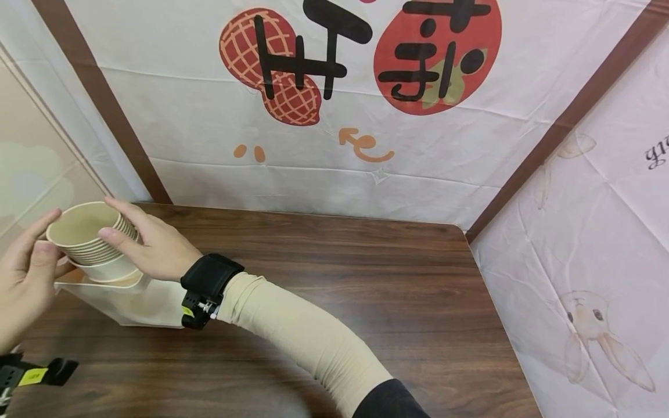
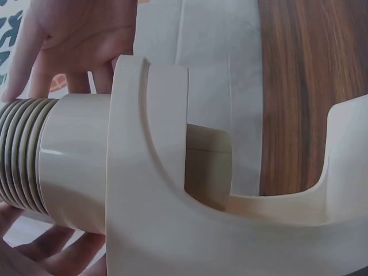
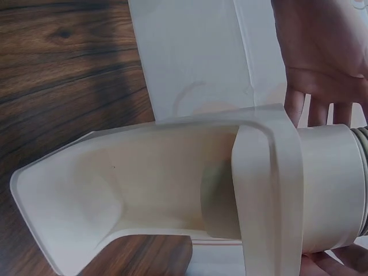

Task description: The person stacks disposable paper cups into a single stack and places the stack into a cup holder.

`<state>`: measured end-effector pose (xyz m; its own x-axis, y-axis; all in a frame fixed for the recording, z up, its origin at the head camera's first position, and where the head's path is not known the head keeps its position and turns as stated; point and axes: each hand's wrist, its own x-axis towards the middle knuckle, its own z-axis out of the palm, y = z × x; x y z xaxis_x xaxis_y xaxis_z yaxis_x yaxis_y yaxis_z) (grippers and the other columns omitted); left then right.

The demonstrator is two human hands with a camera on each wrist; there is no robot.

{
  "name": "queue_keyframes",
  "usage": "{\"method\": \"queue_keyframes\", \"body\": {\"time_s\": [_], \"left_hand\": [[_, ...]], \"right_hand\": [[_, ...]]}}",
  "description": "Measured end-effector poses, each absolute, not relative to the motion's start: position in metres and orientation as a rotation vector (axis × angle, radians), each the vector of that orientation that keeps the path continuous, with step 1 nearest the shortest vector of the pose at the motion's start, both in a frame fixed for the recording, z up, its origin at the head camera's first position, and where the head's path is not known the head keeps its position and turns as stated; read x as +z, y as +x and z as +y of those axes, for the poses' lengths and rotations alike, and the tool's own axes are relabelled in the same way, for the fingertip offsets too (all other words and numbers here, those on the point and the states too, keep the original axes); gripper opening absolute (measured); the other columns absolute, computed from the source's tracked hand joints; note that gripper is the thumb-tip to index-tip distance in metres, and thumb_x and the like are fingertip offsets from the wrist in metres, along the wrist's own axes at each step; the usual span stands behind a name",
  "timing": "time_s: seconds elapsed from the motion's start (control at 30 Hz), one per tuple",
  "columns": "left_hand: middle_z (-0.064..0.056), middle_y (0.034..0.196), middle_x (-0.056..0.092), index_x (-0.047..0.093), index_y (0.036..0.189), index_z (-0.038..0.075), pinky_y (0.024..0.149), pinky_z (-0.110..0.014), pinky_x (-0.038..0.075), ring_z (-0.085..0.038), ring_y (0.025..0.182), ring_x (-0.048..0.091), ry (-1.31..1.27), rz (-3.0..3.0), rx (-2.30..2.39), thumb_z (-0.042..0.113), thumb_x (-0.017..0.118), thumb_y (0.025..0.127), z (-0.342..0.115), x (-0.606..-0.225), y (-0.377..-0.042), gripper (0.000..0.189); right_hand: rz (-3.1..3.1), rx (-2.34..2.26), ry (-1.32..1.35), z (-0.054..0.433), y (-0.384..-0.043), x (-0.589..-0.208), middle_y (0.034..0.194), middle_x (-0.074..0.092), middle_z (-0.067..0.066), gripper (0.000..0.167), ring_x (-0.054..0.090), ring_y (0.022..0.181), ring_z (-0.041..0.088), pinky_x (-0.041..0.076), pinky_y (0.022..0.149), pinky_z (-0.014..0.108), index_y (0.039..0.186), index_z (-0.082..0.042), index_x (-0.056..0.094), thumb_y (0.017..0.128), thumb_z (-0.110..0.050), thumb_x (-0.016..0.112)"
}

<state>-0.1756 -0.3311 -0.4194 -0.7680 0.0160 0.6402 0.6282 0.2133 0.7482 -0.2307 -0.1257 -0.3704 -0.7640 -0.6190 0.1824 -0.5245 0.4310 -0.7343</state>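
Observation:
A stack of nested off-white paper cups (image 1: 96, 253) stands mouth up in a white plastic holder (image 1: 133, 305) at the table's left side. My left hand (image 1: 27, 270) holds the stack from the left, fingertips at the top rim. From the right, my right hand (image 1: 159, 244) holds it too, thumb on the near side and index finger along the far rim. Ribbed rims and the smooth wall of the lowest cup (image 2: 75, 161) show above the holder's collar in the left wrist view. Through the holder's cut-out front (image 3: 161, 178), the stack's lower end shows inside.
The brown wood-grain table (image 1: 355, 290) stretches to the right of the holder. A white printed cloth (image 1: 313, 180) hangs behind its back edge, and another cloth (image 1: 569, 278) hangs at the right. Both wrists wear black straps with devices.

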Motion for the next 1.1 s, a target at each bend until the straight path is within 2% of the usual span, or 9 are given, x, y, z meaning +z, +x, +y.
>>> {"method": "queue_keyframes", "body": {"time_s": [0.1,0.23,0.67,1.1], "left_hand": [[-0.001,0.132,0.054,0.036,0.154,-0.002,0.081,-0.008,0.047,0.0,0.112,0.061,-0.572,-1.934,-1.698,0.002,0.034,0.109,-0.3311,-0.4198,-0.1783,0.046],[0.002,0.12,0.057,0.04,0.153,-0.001,0.077,-0.008,0.048,0.003,0.106,0.062,-0.511,-1.937,-1.698,-0.002,0.036,0.107,-0.3313,-0.4193,-0.1793,0.046],[0.0,0.126,0.055,0.04,0.153,-0.003,0.079,-0.007,0.05,0.0,0.109,0.062,-0.533,-1.909,-1.799,-0.007,0.038,0.106,-0.331,-0.4207,-0.1771,0.047],[0.006,0.118,0.055,0.042,0.152,0.0,0.08,-0.004,0.047,0.005,0.105,0.06,-0.458,-2.051,-1.629,-0.007,0.039,0.105,-0.3296,-0.4174,-0.1714,0.048]], "right_hand": [[2.565,-1.267,-1.007,-0.1254,-0.2301,-0.3712,0.159,0.029,-0.026,0.058,0.026,0.134,-0.019,0.027,0.104,0.005,0.162,-0.038,0.023,0.109,-0.039,0.047],[2.577,-1.275,-0.991,-0.1262,-0.2295,-0.3709,0.156,0.034,-0.026,0.057,0.03,0.131,-0.019,0.029,0.102,0.005,0.16,-0.038,0.026,0.108,-0.04,0.049],[2.595,-1.228,-0.96,-0.1268,-0.2319,-0.3709,0.153,0.04,-0.022,0.056,0.035,0.131,-0.016,0.03,0.102,0.005,0.157,-0.036,0.034,0.106,-0.041,0.054],[2.603,-1.17,-0.987,-0.1271,-0.2367,-0.3701,0.151,0.042,-0.024,0.053,0.039,0.125,-0.017,0.032,0.096,0.003,0.155,-0.034,0.039,0.105,-0.041,0.056]]}}
